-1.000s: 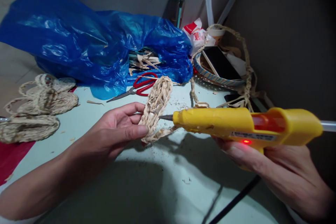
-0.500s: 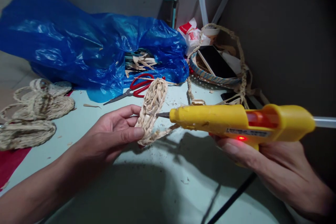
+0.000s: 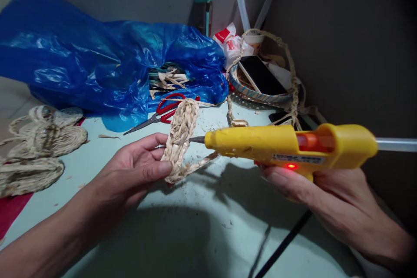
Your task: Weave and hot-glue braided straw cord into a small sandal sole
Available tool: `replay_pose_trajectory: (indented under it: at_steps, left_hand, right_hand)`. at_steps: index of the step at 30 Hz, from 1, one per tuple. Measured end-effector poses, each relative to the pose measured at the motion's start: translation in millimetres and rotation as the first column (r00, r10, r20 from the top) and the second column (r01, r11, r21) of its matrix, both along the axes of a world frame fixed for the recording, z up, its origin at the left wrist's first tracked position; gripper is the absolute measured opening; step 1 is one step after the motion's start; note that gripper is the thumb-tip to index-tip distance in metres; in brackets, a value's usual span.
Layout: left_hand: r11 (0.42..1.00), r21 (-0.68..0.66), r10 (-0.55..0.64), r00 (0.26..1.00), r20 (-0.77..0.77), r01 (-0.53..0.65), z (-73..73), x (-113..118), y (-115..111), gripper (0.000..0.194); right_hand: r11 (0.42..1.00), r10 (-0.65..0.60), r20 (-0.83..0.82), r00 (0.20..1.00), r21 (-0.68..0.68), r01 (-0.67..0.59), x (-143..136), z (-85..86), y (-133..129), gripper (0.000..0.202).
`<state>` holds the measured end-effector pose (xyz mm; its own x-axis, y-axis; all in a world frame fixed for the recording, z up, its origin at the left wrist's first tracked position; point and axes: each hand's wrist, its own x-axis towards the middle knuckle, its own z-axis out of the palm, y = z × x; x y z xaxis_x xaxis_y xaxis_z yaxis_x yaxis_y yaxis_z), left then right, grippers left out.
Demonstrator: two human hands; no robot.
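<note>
My left hand (image 3: 143, 167) pinches the lower left edge of a braided straw piece (image 3: 183, 132), held upright above the table. A braided strand runs from its bottom toward the right. My right hand (image 3: 312, 191) is wrapped round the handle of a yellow glue gun (image 3: 254, 141), which has a red light lit and a clear stick in its back end. The gun's metal nozzle points left, at the right edge of the braided piece; whether it touches is hard to tell. Red-handled scissors (image 3: 164, 110) lie just behind the piece.
A blue plastic bag (image 3: 81, 61) with straw strips inside spreads across the back left. Several woven straw pieces (image 3: 45, 134) lie at the left. A round basket (image 3: 257, 93) holding a phone (image 3: 262, 74) stands at the back right, near a bottle (image 3: 204, 8). A black cord (image 3: 283, 243) trails below the gun.
The whole view has shifted slightly, so most things appear a little further left. Both hands keep their grips, and the nozzle remains beside the braided piece.
</note>
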<state>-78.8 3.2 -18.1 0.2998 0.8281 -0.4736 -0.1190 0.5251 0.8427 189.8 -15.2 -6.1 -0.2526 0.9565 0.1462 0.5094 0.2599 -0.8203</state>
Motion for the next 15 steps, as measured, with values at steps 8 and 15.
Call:
replay_pose_trajectory:
  at_steps: [8, 15]
  left_hand:
    - [1.0, -0.021, -0.019, 1.0, 0.021, 0.02, -0.4, -1.2, -1.7, 0.039]
    - [0.995, -0.056, 0.081, 0.997, 0.015, -0.08, 0.2, 4.5, -2.3, 0.046]
  right_hand:
    - [1.0, -0.02, -0.054, 0.998, 0.017, 0.021, -2.8, 1.9, 0.2, 0.022]
    - [0.998, -0.062, -0.04, 0.997, -0.028, 0.061, 1.6, -6.1, 7.2, 0.04]
